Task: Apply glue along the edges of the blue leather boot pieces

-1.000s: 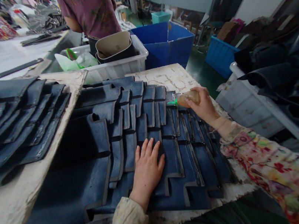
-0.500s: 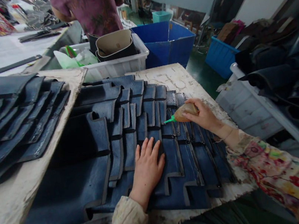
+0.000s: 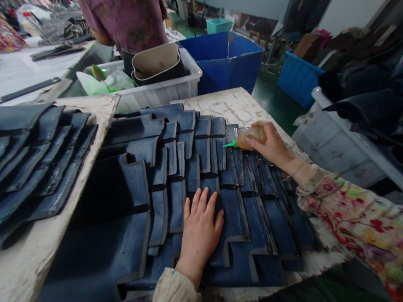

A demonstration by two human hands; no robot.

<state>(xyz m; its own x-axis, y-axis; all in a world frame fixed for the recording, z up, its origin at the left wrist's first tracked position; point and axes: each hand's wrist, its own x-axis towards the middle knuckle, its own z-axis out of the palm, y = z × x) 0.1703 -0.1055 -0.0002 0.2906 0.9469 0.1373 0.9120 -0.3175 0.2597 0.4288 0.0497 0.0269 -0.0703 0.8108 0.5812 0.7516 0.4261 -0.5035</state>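
Observation:
Several dark blue cut leather pieces (image 3: 160, 177) lie fanned and overlapping on a white, glue-stained board (image 3: 240, 107). My left hand (image 3: 201, 229) lies flat on them, fingers stretched out, pressing near the middle. My right hand (image 3: 271, 146) is closed round a small amber glue bottle (image 3: 250, 136) with a green nozzle. The nozzle points left at the upper edges of the right-hand pieces.
A second board at left carries more blue pieces (image 3: 17, 158). Behind stand a white bin (image 3: 162, 88) with rolled material, a blue bin (image 3: 225, 59), a blue crate (image 3: 298, 78) and a person in a purple top (image 3: 123, 11). Dark leather is piled on a rack (image 3: 386, 93) at right.
My right hand carried the glue bottle down and left along the pieces, then back up to their upper edges. My left hand stayed flat in place.

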